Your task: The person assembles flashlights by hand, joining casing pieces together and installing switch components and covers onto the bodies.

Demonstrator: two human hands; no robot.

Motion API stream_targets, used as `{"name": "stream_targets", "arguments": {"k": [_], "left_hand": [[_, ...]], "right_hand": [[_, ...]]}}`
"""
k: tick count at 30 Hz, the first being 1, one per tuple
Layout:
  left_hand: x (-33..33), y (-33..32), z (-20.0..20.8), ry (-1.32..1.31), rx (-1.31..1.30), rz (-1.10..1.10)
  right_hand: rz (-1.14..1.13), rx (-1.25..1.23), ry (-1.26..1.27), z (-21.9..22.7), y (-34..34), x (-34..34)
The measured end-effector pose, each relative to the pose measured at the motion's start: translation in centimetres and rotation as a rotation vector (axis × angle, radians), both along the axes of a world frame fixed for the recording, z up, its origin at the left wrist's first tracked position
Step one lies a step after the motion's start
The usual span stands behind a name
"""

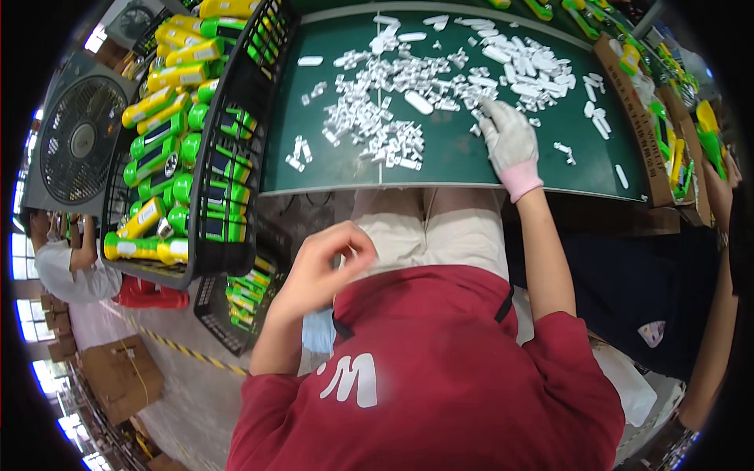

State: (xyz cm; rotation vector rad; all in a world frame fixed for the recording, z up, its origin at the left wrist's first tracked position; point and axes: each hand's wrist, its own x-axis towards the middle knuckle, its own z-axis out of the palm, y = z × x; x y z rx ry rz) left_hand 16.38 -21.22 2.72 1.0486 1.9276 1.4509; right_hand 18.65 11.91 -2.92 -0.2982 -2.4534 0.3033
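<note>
- The bare left hand (328, 263), centre-left of the frame, is motion-blurred, its curled fingers indistinct.
- The right hand (512, 143) in its white fabric glove, right of centre, hides its palm; whether the fingertips grip anything cannot be told.
- The small white plastic pieces (399, 74), upper centre, are too small to tell individually.
- The green tabletop (467, 166) hides the beige trousers' (463, 228) lower part.
- The lower edge cuts off the dark-red shirt (440, 369).

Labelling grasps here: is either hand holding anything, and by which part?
Left hand: blurred, nothing visible in it. Gloved right hand: at the small white pieces; whether it grips one can't be told.
</note>
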Motion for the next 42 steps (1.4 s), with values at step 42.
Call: {"name": "stream_targets", "arguments": {"k": [42], "left_hand": [[-2.4,12.1,-21.3,0.581,-0.644,-0.18]], "right_hand": [[-0.061,-0.101,-0.01,1.0,-0.6,0.7]]}}
